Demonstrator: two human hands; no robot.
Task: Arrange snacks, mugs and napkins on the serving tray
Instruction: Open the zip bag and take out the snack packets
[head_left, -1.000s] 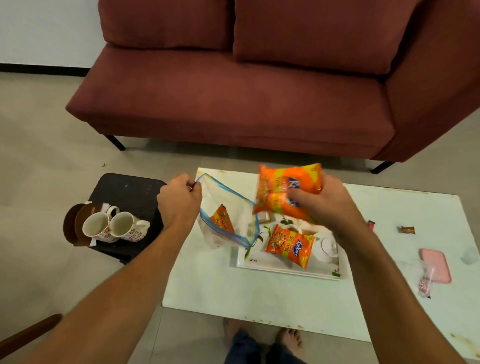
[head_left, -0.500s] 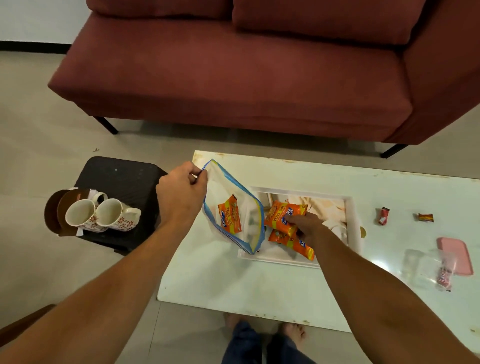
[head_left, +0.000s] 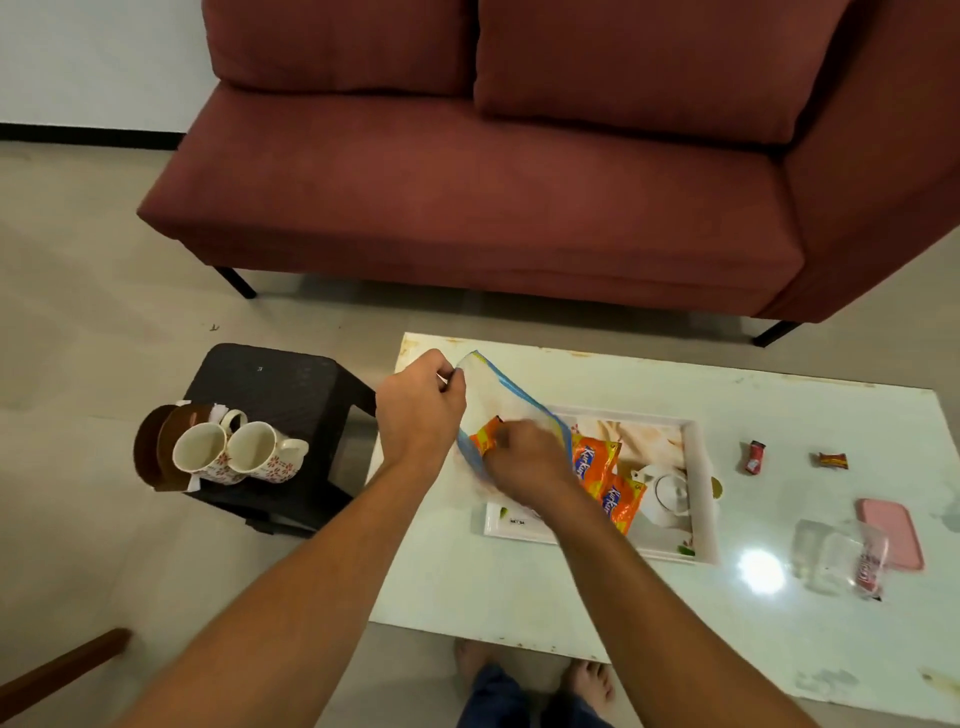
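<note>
My left hand (head_left: 418, 410) pinches the top edge of a clear zip bag with a blue rim (head_left: 506, 395) and holds it up over the white table (head_left: 571, 587). My right hand (head_left: 524, 460) reaches into the bag's mouth, its fingers closed around an orange snack packet (head_left: 484, 439) inside. Two more orange packets (head_left: 602, 470) lie on the white serving tray (head_left: 704, 499), beside its printed teapot picture. Two floral mugs (head_left: 236, 452) stand with brown saucers and napkins on the black stool (head_left: 280, 379) at the left.
A dark red sofa (head_left: 493, 208) fills the far side. On the table's right lie two small candies (head_left: 756, 457), a pink flat case (head_left: 891, 532) and a clear plastic bag (head_left: 836, 556). My bare feet show below the table's near edge.
My right hand set an orange packet down on the tray, then moved left into the bag and closed on the packet there. My left hand kept holding the bag.
</note>
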